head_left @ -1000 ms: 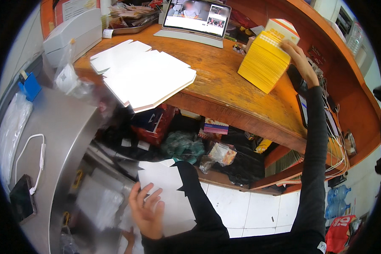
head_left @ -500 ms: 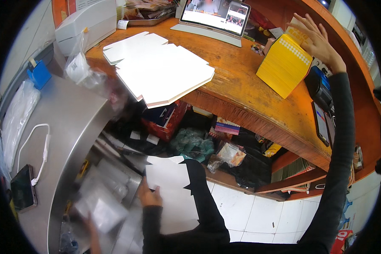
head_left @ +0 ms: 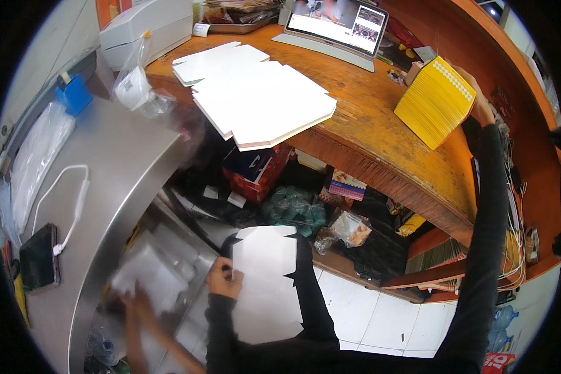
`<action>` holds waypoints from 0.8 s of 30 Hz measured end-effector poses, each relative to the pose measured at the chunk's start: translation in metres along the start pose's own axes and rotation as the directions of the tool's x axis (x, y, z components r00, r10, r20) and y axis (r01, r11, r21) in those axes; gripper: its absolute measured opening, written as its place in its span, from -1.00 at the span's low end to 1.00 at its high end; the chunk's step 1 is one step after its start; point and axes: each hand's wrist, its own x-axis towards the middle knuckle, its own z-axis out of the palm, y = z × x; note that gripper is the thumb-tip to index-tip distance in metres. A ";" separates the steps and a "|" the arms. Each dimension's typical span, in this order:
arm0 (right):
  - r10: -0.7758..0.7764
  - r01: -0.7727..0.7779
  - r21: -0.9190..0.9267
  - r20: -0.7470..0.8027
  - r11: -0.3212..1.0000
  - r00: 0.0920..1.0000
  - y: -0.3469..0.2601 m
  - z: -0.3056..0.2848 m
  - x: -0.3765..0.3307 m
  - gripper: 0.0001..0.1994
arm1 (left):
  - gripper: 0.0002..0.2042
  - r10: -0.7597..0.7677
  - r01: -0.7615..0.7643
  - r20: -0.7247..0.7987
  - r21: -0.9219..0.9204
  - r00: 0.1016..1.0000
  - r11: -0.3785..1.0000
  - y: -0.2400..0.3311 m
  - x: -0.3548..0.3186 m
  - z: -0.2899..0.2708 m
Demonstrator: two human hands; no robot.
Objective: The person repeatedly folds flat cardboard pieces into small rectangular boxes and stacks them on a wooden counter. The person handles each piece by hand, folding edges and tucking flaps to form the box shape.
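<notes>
A white die-cut cardboard sheet (head_left: 268,299) with notched edges lies across my lap. My left hand (head_left: 224,278) is closed at its left edge, fingers curled and the card's rim at the fingertips. On the wooden desk to the right stands a thick yellow stack of paper pieces (head_left: 433,103) with a row of white marks along its top. My right arm is stretched out to it, and my right hand (head_left: 482,107) is against its far right side; most of the fingers are hidden behind the stack. A pile of similar white cardboard sheets (head_left: 265,96) rests on the desk's left part.
A tablet (head_left: 336,28) stands at the desk's back, beside a white machine (head_left: 146,31). At left, a steel counter (head_left: 106,162) bears a phone (head_left: 39,258) and white cable. Another person's hands (head_left: 140,311) reach toward blurred clear plastic packaging (head_left: 153,274). Bags and boxes fill the shelf below.
My right hand has gone from open above the yellow stack to down behind its right side. My left hand's fingers have curled more. The other person's hands have come further in.
</notes>
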 end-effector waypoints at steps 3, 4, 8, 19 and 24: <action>-0.237 0.136 -0.291 -0.349 0.947 0.907 -0.007 0.005 -0.019 -0.64 | -0.87 0.054 -0.056 0.025 0.107 0.998 0.993 0.031 -0.005 -0.013; -0.237 0.034 -0.373 -0.512 0.927 0.826 -0.016 0.006 -0.036 -0.66 | -0.87 0.057 -0.064 0.049 0.175 0.997 0.982 0.041 -0.009 -0.019; -0.770 0.337 -0.704 -0.483 0.624 0.417 -0.091 0.054 -0.097 -0.76 | -0.83 0.220 -0.223 0.040 0.085 0.975 0.971 0.072 -0.017 -0.030; 0.101 -0.313 0.451 0.434 0.836 0.895 -0.073 0.319 -0.349 -0.35 | -0.48 0.425 -0.422 0.074 -0.055 0.902 0.905 0.140 -0.061 -0.004; 0.221 -0.472 0.618 0.440 0.629 0.871 -0.055 0.331 -0.369 -0.73 | -0.48 0.467 -0.454 0.113 -0.123 0.877 0.883 0.146 -0.071 -0.003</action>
